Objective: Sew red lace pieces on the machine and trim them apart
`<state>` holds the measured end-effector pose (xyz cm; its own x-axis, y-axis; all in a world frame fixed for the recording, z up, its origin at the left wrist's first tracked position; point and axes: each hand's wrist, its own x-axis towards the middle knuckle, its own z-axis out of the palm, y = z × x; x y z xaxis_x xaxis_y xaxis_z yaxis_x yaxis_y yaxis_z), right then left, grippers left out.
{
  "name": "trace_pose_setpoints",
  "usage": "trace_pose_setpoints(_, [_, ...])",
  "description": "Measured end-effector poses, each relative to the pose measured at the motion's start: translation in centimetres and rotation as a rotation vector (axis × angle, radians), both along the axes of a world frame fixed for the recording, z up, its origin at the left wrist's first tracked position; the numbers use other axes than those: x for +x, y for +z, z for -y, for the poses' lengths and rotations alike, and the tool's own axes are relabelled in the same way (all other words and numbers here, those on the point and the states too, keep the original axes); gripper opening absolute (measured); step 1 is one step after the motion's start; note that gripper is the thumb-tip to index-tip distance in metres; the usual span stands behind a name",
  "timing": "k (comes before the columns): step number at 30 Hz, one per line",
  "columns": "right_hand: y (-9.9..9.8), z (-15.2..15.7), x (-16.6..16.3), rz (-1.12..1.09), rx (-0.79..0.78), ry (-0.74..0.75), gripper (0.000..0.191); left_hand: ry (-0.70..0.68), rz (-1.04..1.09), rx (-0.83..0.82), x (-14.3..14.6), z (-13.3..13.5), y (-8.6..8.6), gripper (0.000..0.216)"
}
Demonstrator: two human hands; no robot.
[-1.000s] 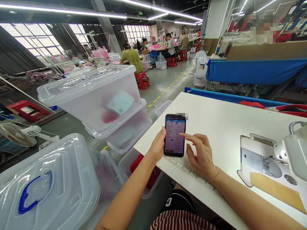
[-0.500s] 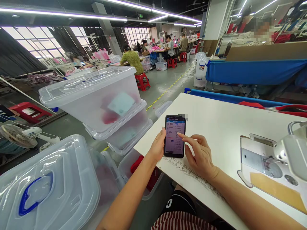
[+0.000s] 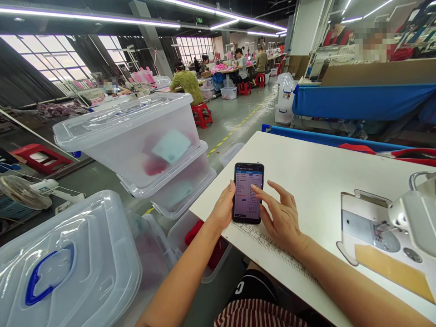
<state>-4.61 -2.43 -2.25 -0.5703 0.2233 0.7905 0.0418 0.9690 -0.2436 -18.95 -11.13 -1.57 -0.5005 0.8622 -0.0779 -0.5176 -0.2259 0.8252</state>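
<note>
A dark smartphone (image 3: 248,194) with a lit screen full of small text is held over the left part of the white sewing table (image 3: 306,177). My left hand (image 3: 224,208) grips its left edge, thumb along the side. Over the right side of the screen, my right hand (image 3: 281,213) has its index fingertip on or just above the glass; the other fingers are spread and hold nothing. Printed along the table's front edge, a ruler scale (image 3: 272,247) runs beneath the phone and my right wrist.
A sewing machine (image 3: 408,218) stands at the table's right. Stacked clear plastic bins (image 3: 136,150) and a lidded bin (image 3: 68,259) fill the left. An open bin with red cloth (image 3: 195,234) sits below the table edge. Several people work at machines farther back.
My right hand's fingers have spread wider, and the index fingertip has shifted slightly left and up over the screen. The phone and my left hand stay nearly in place.
</note>
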Motion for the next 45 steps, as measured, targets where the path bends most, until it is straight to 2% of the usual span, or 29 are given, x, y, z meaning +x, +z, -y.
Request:
trace_pose_setpoints(12, [-0.21, -0.04, -0.03, -0.009, 0.013, 0.007, 0.052, 0.001, -0.006, 0.009, -0.01, 0.0, -0.19, 0.048])
trace_pose_setpoints(21, [-0.08, -0.06, 0.05, -0.055, -0.05, -0.008, 0.04, -0.009, -0.027, 0.017, 0.01, 0.04, -0.14, 0.049])
trace_pose_setpoints(32, [0.0, -0.11, -0.01, -0.097, -0.084, -0.029, 0.041, -0.012, -0.04, 0.041, -0.11, -0.05, -0.33, 0.051])
trace_pose_setpoints(39, [-0.16, -0.13, -0.17, -0.068, -0.051, -0.03, 0.04, -0.017, -0.063, 0.035, -0.1, 0.07, -0.28, 0.052])
trace_pose_setpoints(45, [0.0, 0.03, -0.04, -0.103, -0.086, -0.008, 0.042, 0.031, -0.02, 0.015, -0.02, 0.02, -0.4, 0.046])
